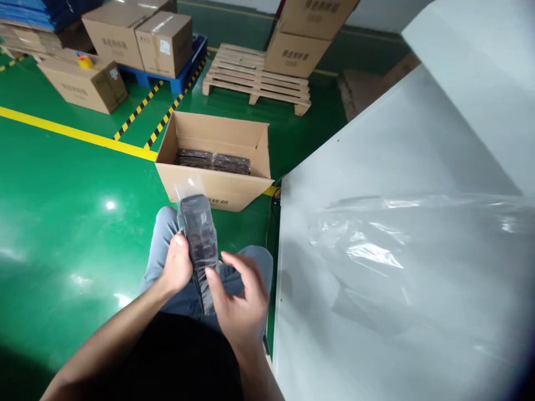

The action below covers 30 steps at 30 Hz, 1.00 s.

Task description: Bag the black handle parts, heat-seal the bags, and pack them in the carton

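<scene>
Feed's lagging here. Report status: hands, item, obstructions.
Left hand gripping the dark bagged pack by its edge. Right hand fingers on its lower end. Pack upright over the lap, short of the open carton. Nothing between them.

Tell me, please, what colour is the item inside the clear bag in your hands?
Dark grey to black, seen in the head view: the bagged item.

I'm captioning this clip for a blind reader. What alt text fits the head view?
A seated person's left hand and right hand hold a dark packet in a clear bag over their lap. Ahead on the green floor stands an open cardboard box holding similar packets; a white table is to the right.
</scene>
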Available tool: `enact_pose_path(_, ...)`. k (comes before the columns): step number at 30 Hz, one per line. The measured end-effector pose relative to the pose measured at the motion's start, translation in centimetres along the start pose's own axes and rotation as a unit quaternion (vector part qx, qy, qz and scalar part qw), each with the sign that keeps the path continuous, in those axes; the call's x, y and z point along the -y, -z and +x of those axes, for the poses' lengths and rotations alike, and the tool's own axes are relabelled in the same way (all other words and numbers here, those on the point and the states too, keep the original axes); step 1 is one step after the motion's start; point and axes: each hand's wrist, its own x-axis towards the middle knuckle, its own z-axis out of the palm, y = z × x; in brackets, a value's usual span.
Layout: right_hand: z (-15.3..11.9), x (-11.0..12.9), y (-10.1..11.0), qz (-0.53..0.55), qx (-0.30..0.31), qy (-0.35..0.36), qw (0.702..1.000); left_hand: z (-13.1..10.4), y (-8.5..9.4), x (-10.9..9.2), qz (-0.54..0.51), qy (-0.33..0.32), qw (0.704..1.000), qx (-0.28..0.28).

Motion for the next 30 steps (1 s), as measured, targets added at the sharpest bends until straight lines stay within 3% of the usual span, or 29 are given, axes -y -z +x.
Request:
enact_pose_path(4, 2.0, 0.6, -0.5, -0.026, 0.003, 0.066, 0.997, -1.1, -0.8, -0.5, -0.012, -0.051, 0.998, 0.035)
enact_pose_path(9, 1.9, -0.4, -0.4, -0.074, -0.005, 0.097, 0.992, -1.3, -0.9, 0.0, 0.010, -0.105, 0.990, 0.090)
enact_pose_path(14, 2.1, -0.2, 0.4, -0.044, -0.016, 0.067, 0.997, -1.7, -1.0, 0.8, 0.020, -0.125, 0.983, 0.134)
enact_pose_path(20, 4.1, 1.4, 1.6, 0.010, -0.033, 0.007, 0.999, -2.2, -0.9, 0.4, 0.039, -0.143, 0.968, 0.205)
enact_pose_path(30, 5.2, 1.5, 2.3, 0.017, -0.051, -0.005, 0.999, -2.2, -0.7, 0.3, 0.090, -0.151, 0.959, 0.222)
